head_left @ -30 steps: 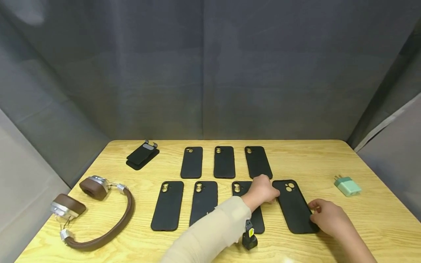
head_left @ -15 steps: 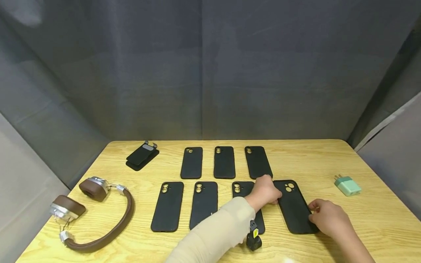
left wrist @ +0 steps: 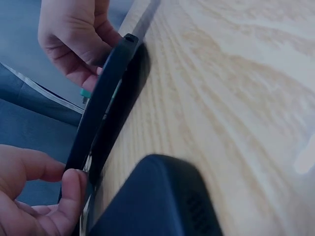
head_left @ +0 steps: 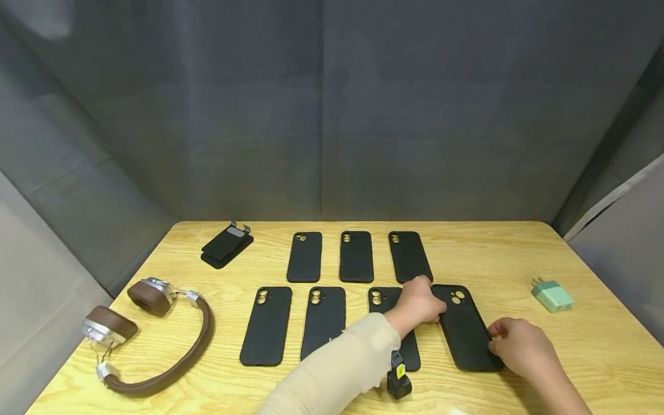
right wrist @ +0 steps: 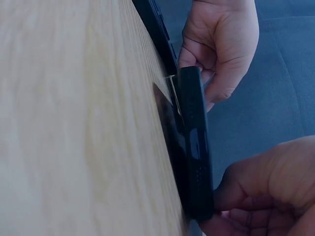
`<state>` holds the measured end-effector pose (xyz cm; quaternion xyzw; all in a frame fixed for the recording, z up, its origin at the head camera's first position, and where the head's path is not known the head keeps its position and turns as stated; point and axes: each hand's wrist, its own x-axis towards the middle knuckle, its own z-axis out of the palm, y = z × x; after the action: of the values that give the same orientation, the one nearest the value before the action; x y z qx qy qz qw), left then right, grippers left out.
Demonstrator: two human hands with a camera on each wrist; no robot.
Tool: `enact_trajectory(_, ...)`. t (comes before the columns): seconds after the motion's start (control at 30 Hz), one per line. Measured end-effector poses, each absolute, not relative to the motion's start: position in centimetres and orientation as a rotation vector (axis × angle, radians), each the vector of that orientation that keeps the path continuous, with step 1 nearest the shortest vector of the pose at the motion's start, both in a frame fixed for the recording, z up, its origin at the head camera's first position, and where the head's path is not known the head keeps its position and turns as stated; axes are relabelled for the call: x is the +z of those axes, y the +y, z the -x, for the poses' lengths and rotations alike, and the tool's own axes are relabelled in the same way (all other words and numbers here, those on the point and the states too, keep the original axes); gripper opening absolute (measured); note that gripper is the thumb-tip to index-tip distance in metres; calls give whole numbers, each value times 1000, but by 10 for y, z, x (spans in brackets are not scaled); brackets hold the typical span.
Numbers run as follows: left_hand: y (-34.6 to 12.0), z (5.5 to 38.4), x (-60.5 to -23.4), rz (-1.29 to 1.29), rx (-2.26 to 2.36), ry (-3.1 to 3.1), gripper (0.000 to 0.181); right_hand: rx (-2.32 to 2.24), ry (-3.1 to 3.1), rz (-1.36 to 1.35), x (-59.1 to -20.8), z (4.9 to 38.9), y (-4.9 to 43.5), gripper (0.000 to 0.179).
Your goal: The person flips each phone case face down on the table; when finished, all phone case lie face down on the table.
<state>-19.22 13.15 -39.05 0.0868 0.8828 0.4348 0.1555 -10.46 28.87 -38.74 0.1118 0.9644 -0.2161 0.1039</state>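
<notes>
Between my two hands is a black phone case (head_left: 469,334) with a round camera cutout, at the right end of the near row. My left hand (head_left: 419,301) pinches its upper left edge between thumb and fingers. At its lower right edge, my right hand (head_left: 523,344) grips with the fingertips. Both wrist views show the case (left wrist: 98,110) nearly edge-on, a thin dark gap and shadow between it and the wood (right wrist: 113,123). Under my left wrist lies another black phone case (head_left: 410,349), partly covered by the hand and sleeve.
Two more black phone cases (head_left: 266,327) lie left in the near row; three form the far row, including one (head_left: 410,253) just beyond my left hand. Brown headphones (head_left: 176,369) lie at left, a black folding stand (head_left: 225,245) behind them. A green charger plug (head_left: 554,296) sits right.
My left hand and sleeve have shifted very slightly to the right. Both hands keep their hold on the phone case, which stays in almost the same place.
</notes>
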Motion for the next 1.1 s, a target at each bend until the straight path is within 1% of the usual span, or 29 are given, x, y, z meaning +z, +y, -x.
enact_trajectory(0.07, 131, 192, -389, -251, 1274, 2520, 47, -643, 2846, -326, -387, 104, 288, 26)
enact_trajectory(0.33, 127, 192, -390, -286, 1666, 2263, 44, -710, 2899, -324, -385, 102, 288, 24)
enact_trajectory(0.57, 126, 189, -395, -326, 1891, 2104, 41, -756, 2890, -305, -383, 103, 285, 25)
enact_trajectory(0.7, 125, 188, -391, -340, 1958, 2037, 40, -791, 2888, -291, -382, 103, 282, 26)
enact_trajectory(0.87, 121, 189, -384, -367, 2002, 1896, 44, -838, 2876, -268, -380, 101, 275, 25)
enact_trajectory(1.1, 114, 192, -379, -399, 2026, 1767, 44, -916, 2889, -245, -382, 100, 262, 21)
